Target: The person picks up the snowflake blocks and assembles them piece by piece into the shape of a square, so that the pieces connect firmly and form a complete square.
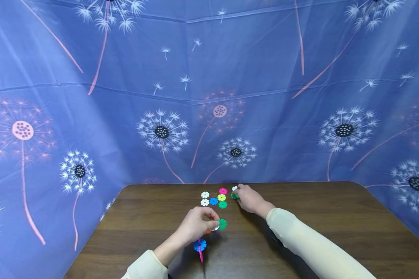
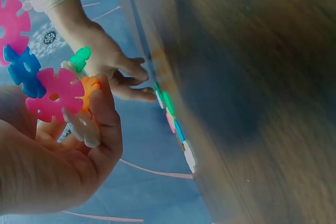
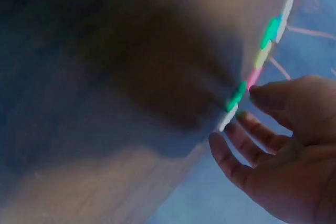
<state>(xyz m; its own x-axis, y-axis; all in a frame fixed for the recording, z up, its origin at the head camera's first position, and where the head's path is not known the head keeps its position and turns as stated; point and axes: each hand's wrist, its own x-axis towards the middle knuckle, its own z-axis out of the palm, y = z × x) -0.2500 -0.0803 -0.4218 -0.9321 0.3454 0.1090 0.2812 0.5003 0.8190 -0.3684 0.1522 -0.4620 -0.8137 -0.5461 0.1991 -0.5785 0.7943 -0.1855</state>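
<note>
My left hand [image 1: 197, 224] grips a joined chain of notched plastic discs above the table's front half. A green disc [image 1: 222, 224] sticks out past its fingertips, and a blue disc [image 1: 203, 243] hangs below the hand. Pink [image 2: 42, 92], orange [image 2: 90, 90] and white discs also show in the left wrist view. Far back, my right hand [image 1: 252, 199] reaches down with loosely bent fingers around a loose green disc [image 1: 234, 196] and a white disc [image 1: 234, 188]. Between its thumb and fingers a gap shows in the right wrist view.
Left of the right hand, several loose discs lie flat: pink [image 1: 223, 191], yellow [image 1: 221, 197], green [image 1: 222, 204], blue [image 1: 213, 201] and white [image 1: 205, 195]. Behind the brown wooden table [image 1: 317, 209] hangs a blue dandelion-print cloth [image 1: 272, 128].
</note>
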